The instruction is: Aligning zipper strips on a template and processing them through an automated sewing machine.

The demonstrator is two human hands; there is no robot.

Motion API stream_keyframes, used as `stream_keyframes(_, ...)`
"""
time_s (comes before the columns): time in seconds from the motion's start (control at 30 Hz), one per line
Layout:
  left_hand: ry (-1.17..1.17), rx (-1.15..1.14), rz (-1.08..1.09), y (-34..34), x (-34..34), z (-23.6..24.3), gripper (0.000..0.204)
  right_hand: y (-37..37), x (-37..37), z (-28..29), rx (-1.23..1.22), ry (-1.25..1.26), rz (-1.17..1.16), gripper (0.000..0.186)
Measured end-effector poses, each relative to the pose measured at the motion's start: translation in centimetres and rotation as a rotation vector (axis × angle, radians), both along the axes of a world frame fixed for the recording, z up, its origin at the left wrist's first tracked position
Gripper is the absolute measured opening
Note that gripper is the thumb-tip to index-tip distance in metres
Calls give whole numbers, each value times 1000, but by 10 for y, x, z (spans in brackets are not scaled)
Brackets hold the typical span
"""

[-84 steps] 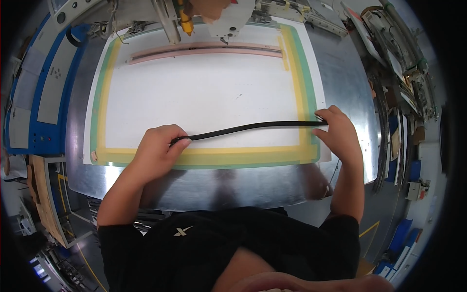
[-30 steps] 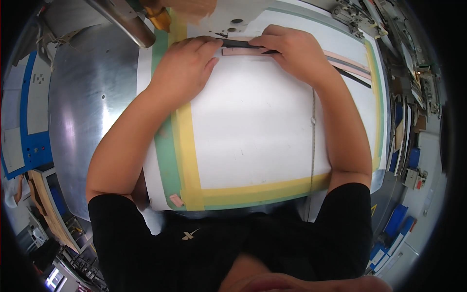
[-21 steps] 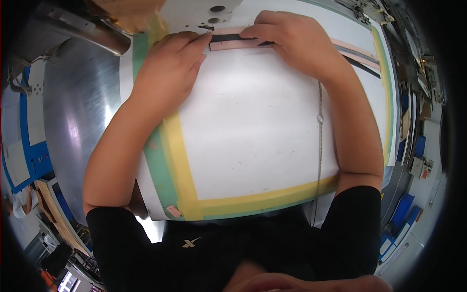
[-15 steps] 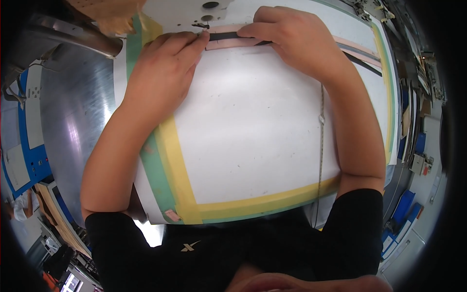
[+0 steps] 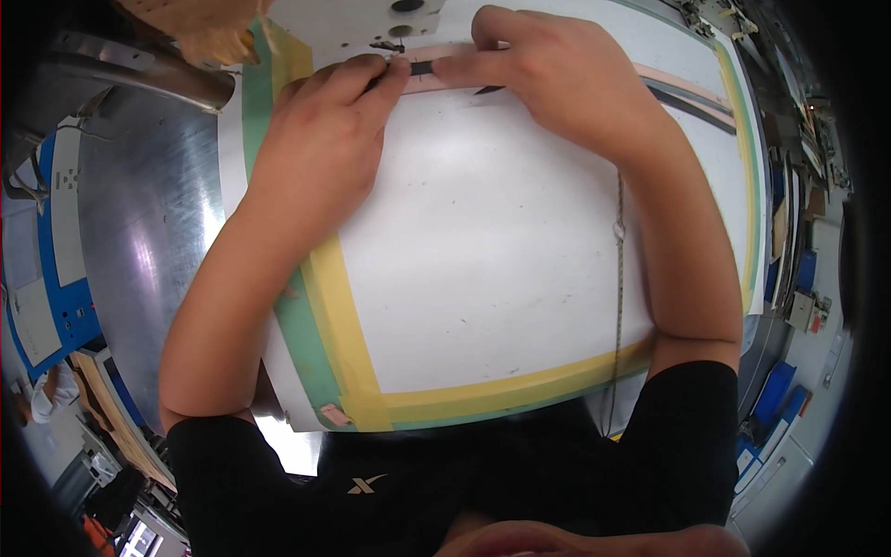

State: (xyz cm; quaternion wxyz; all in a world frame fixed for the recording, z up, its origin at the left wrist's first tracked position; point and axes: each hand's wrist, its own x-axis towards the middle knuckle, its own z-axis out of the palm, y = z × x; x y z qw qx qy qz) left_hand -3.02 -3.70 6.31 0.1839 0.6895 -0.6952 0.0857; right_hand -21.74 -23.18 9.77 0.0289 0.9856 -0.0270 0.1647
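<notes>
Black strip lies along the pink band at the far edge of the white board, just below the machine's white plate; only its short middle stretch shows between the fingers. Left hand presses it flat with fingertips together while right hand pinches it from the other side — by the look of it, positioning is under way, not finished. No containers show near the board — only a thin cord across it and the steel table beneath.

Both hands press a thin black strip onto pink tape at far edge of white board w/ yellow-green border. Left hand & right hand fingertips nearly meet. Steel table under board.
</notes>
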Motion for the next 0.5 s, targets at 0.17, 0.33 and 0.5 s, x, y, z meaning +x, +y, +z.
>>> stream_keyframes(0.17, -38, 20, 19, 0, -2, 4, 44, -4, 1, -3, 84, 28, 1, 35)
stream_keyframes(0.33, -138, 8, 26, -1, -4, 8, 41, -4, 2, -9, 116, -24, 18, 32)
stream_keyframes(0.5, -182, -10, 21, 0, -6, 8, 38, -8, 3, 0, 180, 168, 31, 32)
